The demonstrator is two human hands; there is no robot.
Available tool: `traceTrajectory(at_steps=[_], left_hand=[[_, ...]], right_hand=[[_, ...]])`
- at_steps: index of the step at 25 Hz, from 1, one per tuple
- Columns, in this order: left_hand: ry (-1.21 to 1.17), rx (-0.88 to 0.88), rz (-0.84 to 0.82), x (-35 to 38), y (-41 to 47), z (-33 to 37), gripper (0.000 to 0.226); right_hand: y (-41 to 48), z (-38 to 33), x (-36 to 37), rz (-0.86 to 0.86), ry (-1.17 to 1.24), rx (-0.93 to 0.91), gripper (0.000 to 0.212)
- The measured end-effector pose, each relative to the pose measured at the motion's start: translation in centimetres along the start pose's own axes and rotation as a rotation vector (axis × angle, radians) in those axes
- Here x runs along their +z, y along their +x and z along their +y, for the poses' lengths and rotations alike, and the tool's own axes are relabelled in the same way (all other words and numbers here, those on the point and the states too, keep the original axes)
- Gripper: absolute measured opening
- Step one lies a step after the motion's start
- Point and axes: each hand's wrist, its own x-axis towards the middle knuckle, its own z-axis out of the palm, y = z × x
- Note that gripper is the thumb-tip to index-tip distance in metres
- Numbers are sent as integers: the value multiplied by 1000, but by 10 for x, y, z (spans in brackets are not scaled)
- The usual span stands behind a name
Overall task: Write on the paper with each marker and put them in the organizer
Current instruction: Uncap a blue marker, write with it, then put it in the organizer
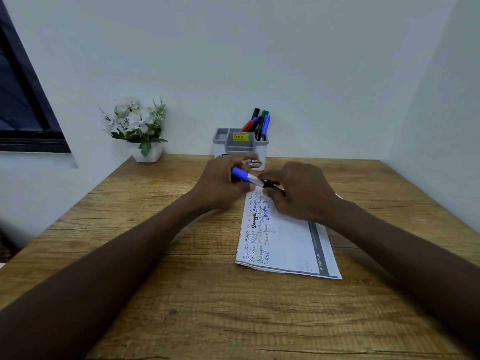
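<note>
A blue marker [244,175] lies crosswise between both hands, just above the far end of the paper [285,245]. My left hand [223,183] grips its blue end. My right hand [301,190] pinches its dark end; whether that is a cap I cannot tell. The white paper carries lines of handwriting in several colours along its left side. Behind the hands stands the grey and white organizer [240,145], with several markers [259,124] upright in its right rear compartment.
A white pot of white flowers [137,128] stands at the table's far left corner against the wall. The wooden table [181,294] is boxed in by walls at the back and right. A dark window frame [23,100] is on the left.
</note>
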Motion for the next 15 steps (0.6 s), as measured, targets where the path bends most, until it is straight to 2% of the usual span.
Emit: traceTrajectory(at_steps=[2,4,6,10,12,15], left_hand=[[-192,-41,58,-1,0,-2,87],[-280,-75,93,-2,-1,-4,92],[-244,-76,101,-2,-3,-3,83],[14,-18,-31,4,-5,-7,40],[104,13,-116,6,-5,-11,34],[94,16,-162,9,-4,-15,33]], right_hand=[[6,6,3,13,14,9,30],[14,14,4,62,126,17,30],[28,18,0,176,291,77,39],[72,24,-6,380,532,239,75],[93,28,-3,424,573,314,86],[119,32,5,436,593,359,87]])
